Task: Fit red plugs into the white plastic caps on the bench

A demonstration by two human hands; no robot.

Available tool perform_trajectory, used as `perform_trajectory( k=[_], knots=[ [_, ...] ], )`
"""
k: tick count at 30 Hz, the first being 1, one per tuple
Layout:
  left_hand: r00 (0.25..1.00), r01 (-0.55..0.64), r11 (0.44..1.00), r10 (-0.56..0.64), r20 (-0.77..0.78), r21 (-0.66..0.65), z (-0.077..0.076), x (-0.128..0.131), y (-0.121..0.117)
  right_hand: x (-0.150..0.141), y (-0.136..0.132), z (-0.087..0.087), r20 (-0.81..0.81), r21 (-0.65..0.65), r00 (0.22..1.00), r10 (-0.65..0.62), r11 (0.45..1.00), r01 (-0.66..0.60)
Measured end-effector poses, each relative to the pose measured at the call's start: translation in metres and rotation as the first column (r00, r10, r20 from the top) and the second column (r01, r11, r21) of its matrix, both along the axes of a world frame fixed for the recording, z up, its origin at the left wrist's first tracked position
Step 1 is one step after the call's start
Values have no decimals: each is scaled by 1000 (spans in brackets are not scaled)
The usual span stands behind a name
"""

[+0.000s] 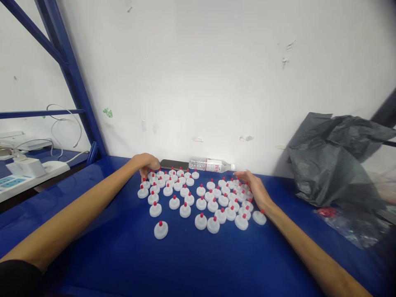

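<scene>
Dozens of red-tipped white caps [201,203] between left hand [146,161], grip unclear, and right hand [257,189], unclenched; clear bottle [206,164] behind, contents indistinct

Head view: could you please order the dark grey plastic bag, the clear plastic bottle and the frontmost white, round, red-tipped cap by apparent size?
1. Dark grey plastic bag
2. Clear plastic bottle
3. Frontmost white, red-tipped cap
</scene>
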State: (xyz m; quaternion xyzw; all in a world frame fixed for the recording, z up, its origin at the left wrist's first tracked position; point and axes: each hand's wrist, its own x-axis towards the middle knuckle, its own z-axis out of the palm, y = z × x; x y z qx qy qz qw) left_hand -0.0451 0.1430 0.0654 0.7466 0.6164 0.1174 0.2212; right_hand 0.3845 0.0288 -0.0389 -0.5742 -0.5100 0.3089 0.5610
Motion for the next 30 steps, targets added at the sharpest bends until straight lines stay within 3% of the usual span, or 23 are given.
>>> perform_trajectory(
  k=[4,9,12,18,26,30],
  knots=[
    [996,24,994,-33,-85,-103,-8,9,-2,2,0,-1,0,-4,1000,-4,1000,4],
    [987,110,988,-122,-102,-111,-14,19,0,7,2,-2,5,-3,1000,-15,1000,15],
    [980,104,988,-122,-155,-117,-15,21,1,8,2,-2,5,-2,1000,-15,1000,15],
    [983,116,993,-116,-144,-4,-9,25,-8,5,1,1,13,-2,1000,-8,1000,8],
    [977,208,978,-209,-46,-37,-6,48,-20,8,2,-1,26,-7,1000,-6,1000,7],
    [974,214,971,-204,-96,104,-2,36,-14,11,5,-5,17,-9,1000,2,1000,-2]
  ],
)
